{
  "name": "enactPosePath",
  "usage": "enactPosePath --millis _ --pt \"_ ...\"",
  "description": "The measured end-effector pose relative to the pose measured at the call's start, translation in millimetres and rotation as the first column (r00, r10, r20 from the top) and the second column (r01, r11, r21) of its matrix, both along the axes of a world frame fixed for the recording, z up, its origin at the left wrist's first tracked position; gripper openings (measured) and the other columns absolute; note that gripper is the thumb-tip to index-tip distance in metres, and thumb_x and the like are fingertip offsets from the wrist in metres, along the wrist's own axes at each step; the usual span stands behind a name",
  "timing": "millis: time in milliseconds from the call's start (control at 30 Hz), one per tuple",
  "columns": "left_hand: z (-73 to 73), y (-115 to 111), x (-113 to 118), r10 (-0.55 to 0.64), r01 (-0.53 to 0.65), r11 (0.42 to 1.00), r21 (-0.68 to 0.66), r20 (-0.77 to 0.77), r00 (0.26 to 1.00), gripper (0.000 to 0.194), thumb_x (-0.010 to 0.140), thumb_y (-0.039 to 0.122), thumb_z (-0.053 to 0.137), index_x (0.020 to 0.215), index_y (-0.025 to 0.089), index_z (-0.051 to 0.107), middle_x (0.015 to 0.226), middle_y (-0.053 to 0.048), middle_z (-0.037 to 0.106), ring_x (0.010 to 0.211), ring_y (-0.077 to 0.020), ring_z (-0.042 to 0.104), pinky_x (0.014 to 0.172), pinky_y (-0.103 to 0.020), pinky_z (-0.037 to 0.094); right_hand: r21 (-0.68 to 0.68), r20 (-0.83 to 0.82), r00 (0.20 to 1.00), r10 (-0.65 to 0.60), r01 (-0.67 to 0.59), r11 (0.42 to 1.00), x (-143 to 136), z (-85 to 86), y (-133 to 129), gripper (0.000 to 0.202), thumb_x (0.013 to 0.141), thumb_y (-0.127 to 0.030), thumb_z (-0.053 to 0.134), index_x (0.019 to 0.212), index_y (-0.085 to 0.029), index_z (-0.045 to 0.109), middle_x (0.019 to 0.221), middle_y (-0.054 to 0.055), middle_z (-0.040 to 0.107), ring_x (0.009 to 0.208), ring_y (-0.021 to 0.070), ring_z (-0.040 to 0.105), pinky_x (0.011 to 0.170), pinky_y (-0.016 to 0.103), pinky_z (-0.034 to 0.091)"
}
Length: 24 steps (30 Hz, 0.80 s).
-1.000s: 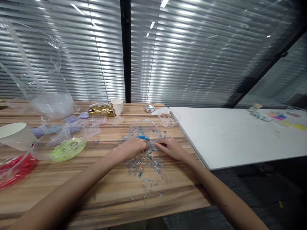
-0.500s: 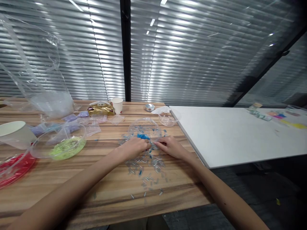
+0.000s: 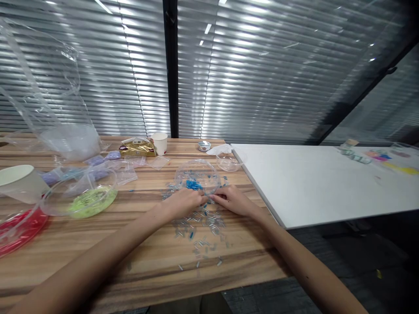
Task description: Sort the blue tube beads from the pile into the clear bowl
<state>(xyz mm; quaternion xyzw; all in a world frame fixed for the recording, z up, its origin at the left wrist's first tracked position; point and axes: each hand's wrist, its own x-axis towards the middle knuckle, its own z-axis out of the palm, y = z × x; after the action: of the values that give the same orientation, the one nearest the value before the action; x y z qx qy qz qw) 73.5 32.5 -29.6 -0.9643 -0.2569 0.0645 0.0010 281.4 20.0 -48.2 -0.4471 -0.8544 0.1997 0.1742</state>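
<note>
A clear round bowl [image 3: 212, 173] with bright blue tube-shaped pieces [image 3: 194, 185] in it stands on the wooden table, just beyond my hands. My left hand [image 3: 187, 200] is at the bowl's near side, fingers closed and pointing right; what its fingertips hold is too small to make out. Facing it, my right hand [image 3: 234, 199] has thumb and fingers drawn together close to the left fingertips, with any held thing hidden. Clear and blue small tubes [image 3: 214, 223] lie scattered under and in front of both hands.
Left on the wooden table [image 3: 137, 261] are a bowl of green pieces [image 3: 93, 203], a red-filled container [image 3: 24, 229], a paper cup [image 3: 21, 181] and small bags [image 3: 126, 175]. Farther back are a gold packet [image 3: 138, 148], a white cup [image 3: 159, 143] and a tin [image 3: 204, 146]. A white table [image 3: 327, 183] adjoins right.
My left hand has shifted slightly to the right, closer to my right hand, and more of the blue pieces in the bowl shows. My right hand stays nearly in place.
</note>
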Motion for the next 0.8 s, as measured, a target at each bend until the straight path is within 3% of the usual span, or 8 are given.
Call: enactPosePath --millis 500,800 --pt "4.2 -1.2 -0.4 -0.031 0.031 0.998 0.048 -0.006 1.0 0.022 0.086 0.002 0.048 0.1 0.016 0.058 0.096 -0.006 0.063 0.079 -0.0204 0.062 0.06 -0.025 0.041 0.01 -0.028 1.0 0.012 -0.011 1.0 1.5 -5.1 1.9 0.037 0.094 -0.033 0.044 0.064 -0.015 0.057 0.058 -0.001 0.055 0.053 0.0104 0.045 0.053 0.022 0.027" --pt "-4.7 1.9 -1.8 -0.046 0.044 0.997 0.055 0.035 0.998 0.022 0.085 0.001 0.049 0.098 0.015 0.058 0.093 -0.008 0.064 0.08 -0.0214 0.063 0.06 -0.025 0.042 -0.008 -0.069 0.997 0.023 -0.023 1.0 0.3 -2.3 0.7 0.034 0.093 -0.034 0.044 0.072 -0.016 0.063 0.064 0.002 0.062 0.057 0.0125 0.05 0.055 0.022 0.031"
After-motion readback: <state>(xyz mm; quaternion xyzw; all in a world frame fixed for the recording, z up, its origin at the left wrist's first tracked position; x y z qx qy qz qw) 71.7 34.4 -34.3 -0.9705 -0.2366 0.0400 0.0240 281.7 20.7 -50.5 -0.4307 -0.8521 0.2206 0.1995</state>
